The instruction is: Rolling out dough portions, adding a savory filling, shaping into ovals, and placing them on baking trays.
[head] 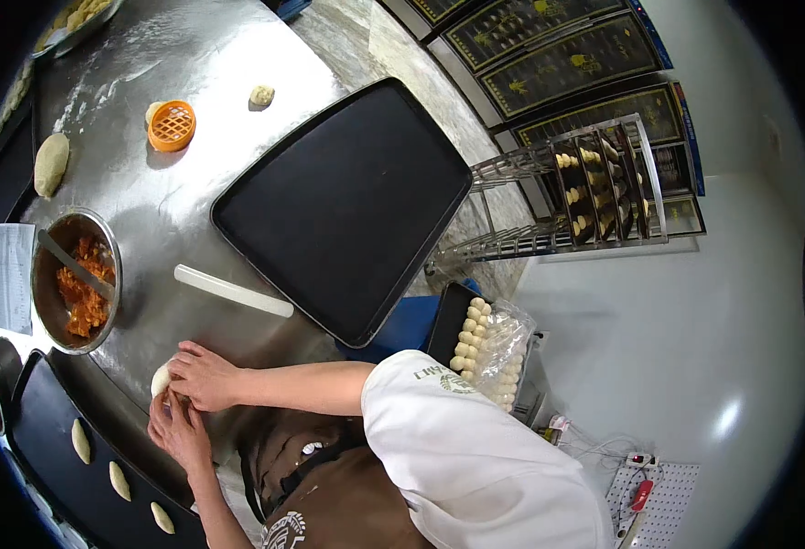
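Note:
A pale piece of dough (160, 381) is between my two hands, low over the steel table's near edge. My right hand (203, 377) touches it from the right with curved fingers. My left hand (179, 432) meets it from below, fingertips close to the right hand's. The fingers hide part of the dough. Beyond it stands a steel bowl (115, 295) of orange-red filling (86, 288) with a flat metal spatula (76, 264) in it. On a black tray (52, 391) beside my left hand lie three spindle-shaped dough pieces (119, 480).
A large black baking tray (347, 206) covers part of the steel table (196, 226). Nearby are a white plastic strip (234, 291), an orange lattice-topped cutter (172, 126), a dough log (51, 165) and a small dough lump (261, 95). Dough balls (469, 336) sit under plastic; a tray rack (601, 185) stands beyond.

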{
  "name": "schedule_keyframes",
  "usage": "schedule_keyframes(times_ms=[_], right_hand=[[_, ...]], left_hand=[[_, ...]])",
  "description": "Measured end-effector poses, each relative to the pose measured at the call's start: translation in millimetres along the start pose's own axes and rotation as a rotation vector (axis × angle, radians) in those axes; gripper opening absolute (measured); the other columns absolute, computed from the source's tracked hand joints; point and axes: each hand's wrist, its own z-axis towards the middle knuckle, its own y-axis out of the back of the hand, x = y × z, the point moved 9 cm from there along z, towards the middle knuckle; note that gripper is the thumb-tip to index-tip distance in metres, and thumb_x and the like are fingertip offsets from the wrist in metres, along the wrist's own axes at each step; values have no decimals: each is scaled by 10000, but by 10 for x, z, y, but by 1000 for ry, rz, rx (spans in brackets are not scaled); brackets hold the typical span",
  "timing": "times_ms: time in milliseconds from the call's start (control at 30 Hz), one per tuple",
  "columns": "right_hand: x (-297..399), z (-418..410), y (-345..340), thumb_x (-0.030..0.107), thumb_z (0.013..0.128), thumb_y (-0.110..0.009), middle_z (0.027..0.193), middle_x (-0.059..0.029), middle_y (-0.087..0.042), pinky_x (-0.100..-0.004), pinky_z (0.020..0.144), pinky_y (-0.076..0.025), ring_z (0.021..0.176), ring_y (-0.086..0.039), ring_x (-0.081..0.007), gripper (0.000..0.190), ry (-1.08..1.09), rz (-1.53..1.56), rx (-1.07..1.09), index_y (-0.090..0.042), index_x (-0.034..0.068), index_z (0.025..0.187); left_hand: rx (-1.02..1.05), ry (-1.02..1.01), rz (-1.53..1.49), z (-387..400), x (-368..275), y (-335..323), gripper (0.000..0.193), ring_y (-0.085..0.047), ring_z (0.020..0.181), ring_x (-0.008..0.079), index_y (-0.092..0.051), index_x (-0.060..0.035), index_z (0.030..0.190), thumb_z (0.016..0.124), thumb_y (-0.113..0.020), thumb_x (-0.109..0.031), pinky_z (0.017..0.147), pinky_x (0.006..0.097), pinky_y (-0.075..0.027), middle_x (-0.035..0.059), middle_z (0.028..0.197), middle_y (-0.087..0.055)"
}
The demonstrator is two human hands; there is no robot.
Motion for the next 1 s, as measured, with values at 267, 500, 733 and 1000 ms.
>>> schedule_keyframes(times_ms=[267, 500, 733, 1000], right_hand=[[106, -133, 29, 215, 705, -719, 1157, -77, -599, -464, 1118, -308, 1184, -514, -259, 397, 261, -67, -123, -646, 97, 1076], [67, 53, 9, 219, 745, -671, 898, -48, -629, -400, 858, -442, 989, -563, -251, 146, 45, 75, -36, -703, 109, 836], [-115, 211, -222, 144, 898, -540, 1097, -147, -596, -444, 891, -470, 1049, -560, -362, 264, -137, 393, -236, -535, 56, 1147], [51, -249, -255, 145, 935, -501, 1095, -153, -632, -444, 907, -478, 1060, -588, -346, 389, -27, 388, 1, -518, 51, 1312]], left_hand=[[-181, -137, -123, -127, 35, -24, 500, -453, 1291, 330, -509, -61, 1377, 892, -600, -139, 1088, 480, -318, 159, 1380, -497], [-109, -72, -300, 18, 270, -22, 328, -533, 1153, 329, -604, -20, 1213, 904, -605, -132, 992, 444, -394, 146, 1236, -585], [-308, 91, -1024, 405, 365, -509, 364, -521, 1172, 262, -406, 12, 1343, 980, -417, -7, 1018, 385, -426, 168, 1296, -498], [-295, 106, -875, -173, 150, -597, 446, -581, 1071, 332, -466, 51, 1324, 880, -431, 31, 954, 410, -463, 213, 1213, -571]])
